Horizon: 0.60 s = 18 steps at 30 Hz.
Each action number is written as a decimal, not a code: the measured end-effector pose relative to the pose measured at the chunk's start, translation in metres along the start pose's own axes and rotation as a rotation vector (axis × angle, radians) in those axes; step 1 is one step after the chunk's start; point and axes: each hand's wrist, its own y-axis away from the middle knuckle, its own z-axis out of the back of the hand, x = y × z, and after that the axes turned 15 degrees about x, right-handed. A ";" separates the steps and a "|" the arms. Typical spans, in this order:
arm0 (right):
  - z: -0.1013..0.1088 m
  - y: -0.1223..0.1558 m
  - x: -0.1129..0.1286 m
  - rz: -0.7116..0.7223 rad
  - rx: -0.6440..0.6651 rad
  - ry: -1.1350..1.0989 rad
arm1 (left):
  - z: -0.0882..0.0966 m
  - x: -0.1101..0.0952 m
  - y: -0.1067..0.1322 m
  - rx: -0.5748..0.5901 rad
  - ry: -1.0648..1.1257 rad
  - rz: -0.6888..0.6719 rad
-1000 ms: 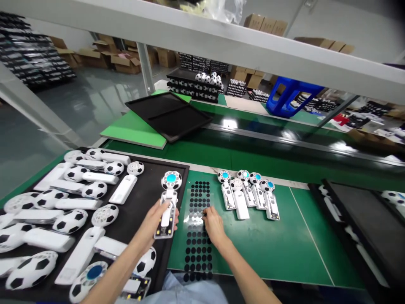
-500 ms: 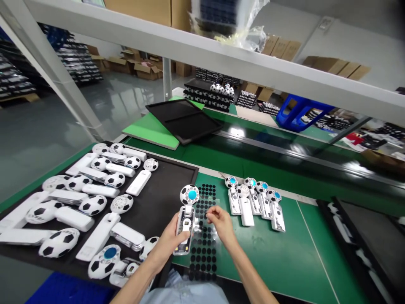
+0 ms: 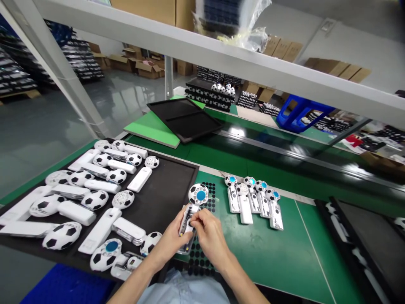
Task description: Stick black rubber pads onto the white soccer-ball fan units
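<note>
Left of the left hand: black tray (image 3: 167, 181) on the table (image 3: 284, 253), loaded with soccer-ball fan heads (image 3: 95, 199) and white handle shells (image 3: 76, 212). They lie loose, mostly on the tray's far-left side, and a few sit close to the wrist. The tray floor just beside the hand is bare. A blue bin (image 3: 63, 287) sits below the tray edge; contents not visible.

Handheld fan (image 3: 198, 194) is between the two hands, raised just over the tray's right rim. It has a round black-and-white soccer-pattern head with a blue centre, pointing away from the person. The handle is open, with its insides showing.

Left hand (image 3: 172, 242): closed around the fan's handle from the left, thumb on top.

Right hand (image 3: 210, 234): fingers curled and pinched together, tips pressed on the open handle. Cannot tell if anything small is between the fingertips.

Under both hands lies a clear sheet of black round stickers (image 3: 202, 257), flat on the table.

Right of the right hand: row of fans (image 3: 253, 200) lying side by side, heads away, apart from the hand. Further right: second black tray (image 3: 363, 240), contents unclear.
</note>
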 end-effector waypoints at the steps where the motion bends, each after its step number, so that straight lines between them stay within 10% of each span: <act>1: 0.000 0.000 0.000 -0.001 0.003 0.012 | -0.001 0.000 0.000 -0.006 0.002 -0.004; 18: -0.009 0.003 -0.003 0.060 -0.123 0.024 | -0.003 -0.002 -0.003 -0.026 0.033 0.002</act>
